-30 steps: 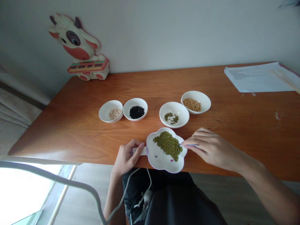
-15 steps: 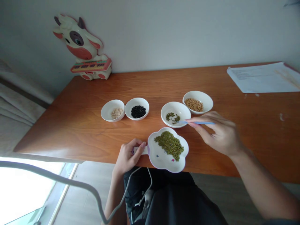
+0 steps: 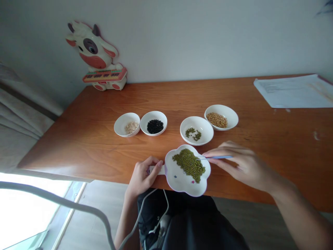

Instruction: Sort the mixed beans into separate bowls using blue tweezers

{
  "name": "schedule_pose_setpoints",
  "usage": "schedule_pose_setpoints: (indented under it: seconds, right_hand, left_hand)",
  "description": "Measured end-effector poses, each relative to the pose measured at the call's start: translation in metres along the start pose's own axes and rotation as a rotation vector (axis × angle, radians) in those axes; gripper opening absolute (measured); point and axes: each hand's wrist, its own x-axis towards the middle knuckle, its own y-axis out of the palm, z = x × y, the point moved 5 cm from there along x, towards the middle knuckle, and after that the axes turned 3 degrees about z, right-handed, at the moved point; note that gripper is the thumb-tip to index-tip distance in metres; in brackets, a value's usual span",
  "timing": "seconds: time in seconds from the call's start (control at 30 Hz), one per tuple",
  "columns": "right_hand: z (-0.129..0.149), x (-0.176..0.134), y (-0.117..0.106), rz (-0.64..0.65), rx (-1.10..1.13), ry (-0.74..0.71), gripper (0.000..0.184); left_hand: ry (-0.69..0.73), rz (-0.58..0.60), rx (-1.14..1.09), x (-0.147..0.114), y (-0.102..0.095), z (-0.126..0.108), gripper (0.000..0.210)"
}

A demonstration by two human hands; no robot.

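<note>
My left hand [image 3: 145, 175] is closed around the short handle of a white flower-shaped dish [image 3: 179, 184] with a lilac rim, at the table's front edge. A heap of green mung beans [image 3: 191, 165] lies in the dish. My right hand [image 3: 239, 165] pinches slim blue tweezers [image 3: 220, 157], their thin tips over the heap's right side. Whether a bean is between the tips is too small to tell. Just behind the dish stands a white bowl [image 3: 205, 126] with a few small clusters of mung beans.
A bowl of tan beans [image 3: 230, 116] touches the mung bean bowl. To the left stand a bowl of black beans [image 3: 162, 116] and a bowl of pale flat pieces [image 3: 119, 123]. A toy cow [image 3: 100, 62] and papers [image 3: 293, 92] lie farther back. A grey cable [image 3: 78, 205] crosses the lower left.
My right hand has brought the tweezers from the mung bean bowl toward me, over the heap in the dish. My left hand keeps its hold on the handle. The whole view has shifted slightly.
</note>
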Motion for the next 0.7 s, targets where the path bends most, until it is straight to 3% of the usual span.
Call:
schedule_pose_setpoints:
  seconds: [0.2, 0.7]
  right_hand:
    - [0.005, -0.011, 0.016, 0.075, -0.074, -0.056, 0.019]
    - [-0.003, -0.013, 0.017, -0.055, -0.069, 0.010, 0.019]
  left_hand:
    - [0.005, -0.005, -0.003, 0.000, 0.000, -0.001, 0.033]
    - [-0.010, -0.007, -0.004, 0.000, -0.001, -0.002, 0.037]
